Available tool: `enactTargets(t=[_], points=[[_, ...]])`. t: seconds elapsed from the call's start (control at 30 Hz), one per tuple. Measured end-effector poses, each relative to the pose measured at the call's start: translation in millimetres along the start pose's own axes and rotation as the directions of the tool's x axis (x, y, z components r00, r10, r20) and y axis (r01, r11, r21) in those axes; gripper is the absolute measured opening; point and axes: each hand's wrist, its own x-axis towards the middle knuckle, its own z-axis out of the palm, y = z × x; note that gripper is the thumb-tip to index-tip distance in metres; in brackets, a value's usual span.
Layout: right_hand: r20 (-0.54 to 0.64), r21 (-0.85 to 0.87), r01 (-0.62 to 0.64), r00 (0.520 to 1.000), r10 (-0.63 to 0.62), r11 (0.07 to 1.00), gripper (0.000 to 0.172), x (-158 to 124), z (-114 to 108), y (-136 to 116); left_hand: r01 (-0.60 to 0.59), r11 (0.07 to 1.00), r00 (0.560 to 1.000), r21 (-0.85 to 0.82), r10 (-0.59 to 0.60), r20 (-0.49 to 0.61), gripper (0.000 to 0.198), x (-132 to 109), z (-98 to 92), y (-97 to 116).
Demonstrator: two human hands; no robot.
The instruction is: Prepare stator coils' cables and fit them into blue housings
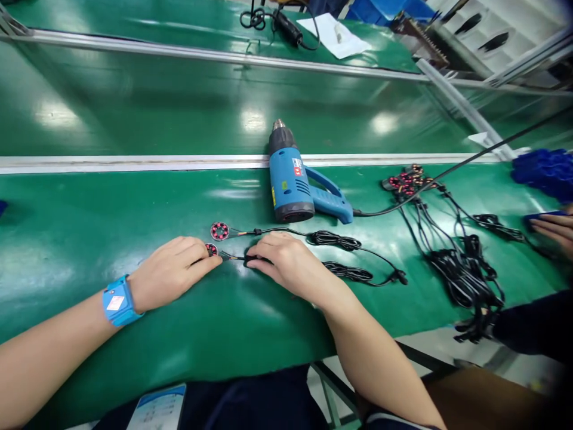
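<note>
Two small round motor stators with red-and-black windings lie side by side on the green table, each with a bundled black cable. My left hand point(179, 269) pinches the nearer stator point(211, 249) by its edge and partly covers it. Just to the right, my right hand point(282, 260) is closed on that stator's black cable point(349, 272), close to where the thin coloured wires begin. Behind my fingers rests the farther stator point(219, 231), untouched, its cable point(333, 240) running right. A blue wristband point(120, 301) circles my left wrist.
A blue heat gun point(293, 182) lies beyond my hands, its cord point(465, 158) crossing rightward. More stators point(409, 180) with tangled cables point(461, 275) are piled at right. Another person's hand point(555, 227) is near blue material point(544, 173). A metal rail point(215, 57) spans the back.
</note>
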Motion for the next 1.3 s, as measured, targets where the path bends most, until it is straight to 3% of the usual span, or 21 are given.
enactTargets(t=[0.23,0.4,0.53,0.63,0.7,0.83,0.87,0.93,1.0,1.03,1.07,1.13,1.2,1.3], points=[[-0.008,0.112,0.053,0.999,-0.053,0.992,0.015,-0.9,-3.3,4.4,0.021,0.995,1.000,-0.097,-0.021,0.002,0.023,0.7,-0.5,-0.9],[-0.004,0.122,0.049,0.999,-0.049,0.991,0.016,-2.8,-6.0,2.4,0.056,0.981,0.990,-0.187,-0.078,-0.115,0.023,4.8,-2.2,-5.0],[-0.164,0.112,0.014,0.986,0.005,0.994,0.025,-8.7,-12.3,4.6,0.103,0.992,0.988,-0.070,-0.110,-0.106,0.029,13.8,-2.5,-10.7],[-0.306,-0.055,-0.159,0.943,0.134,0.986,0.029,-9.3,-6.6,12.7,0.082,0.996,0.996,-0.017,-0.083,-0.026,0.041,18.4,-0.5,-12.0],[-0.296,-0.153,-0.227,0.939,0.175,0.962,0.026,-6.4,1.0,18.0,0.072,0.997,0.997,0.017,-0.072,0.009,0.047,18.9,-0.2,-10.9],[-0.305,-0.122,-0.111,0.950,0.070,0.986,0.012,-2.6,1.1,19.4,0.073,0.995,0.997,0.063,-0.073,-0.004,0.048,14.1,-3.7,-9.0],[-0.373,-0.088,-0.078,0.927,0.040,0.993,0.011,-4.3,-4.8,18.9,0.075,0.996,0.997,0.051,-0.074,-0.012,0.046,12.0,-4.9,-9.3],[-0.558,-0.055,-0.111,0.828,0.062,0.992,0.009,-11.9,-21.5,21.8,0.066,0.998,0.998,0.019,-0.066,0.001,0.039,7.9,-7.4,-11.2],[-0.676,-0.061,-0.287,0.716,0.172,0.956,0.016,-22.4,-37.8,33.8,0.045,0.999,0.998,0.014,-0.045,0.050,0.030,4.5,-9.9,-13.7],[-0.682,-0.075,-0.367,0.697,0.221,0.927,0.023,-27.3,-43.3,43.4,0.035,0.999,0.997,0.023,-0.036,0.075,0.026,3.5,-11.3,-14.9],[-0.650,-0.093,-0.417,0.714,0.262,0.904,0.033,-31.2,-46.2,54.9,0.027,0.999,0.995,0.035,-0.031,0.093,0.024,2.8,-12.8,-15.7],[-0.526,-0.122,-0.426,0.793,0.306,0.896,0.053,-34.4,-44.7,79.4,0.026,0.998,0.994,0.049,-0.031,0.107,0.022,2.4,-16.1,-16.3],[-0.435,-0.123,-0.408,0.841,0.320,0.904,0.060,-31.7,-37.3,99.8,0.033,0.998,0.993,0.053,-0.039,0.114,0.022,2.8,-20.0,-15.3],[-0.435,-0.108,-0.477,0.812,0.390,0.872,0.055,-22.5,-27.2,115.1,0.049,0.997,0.990,0.058,-0.057,0.132,0.023,3.3,-25.8,-11.6]])
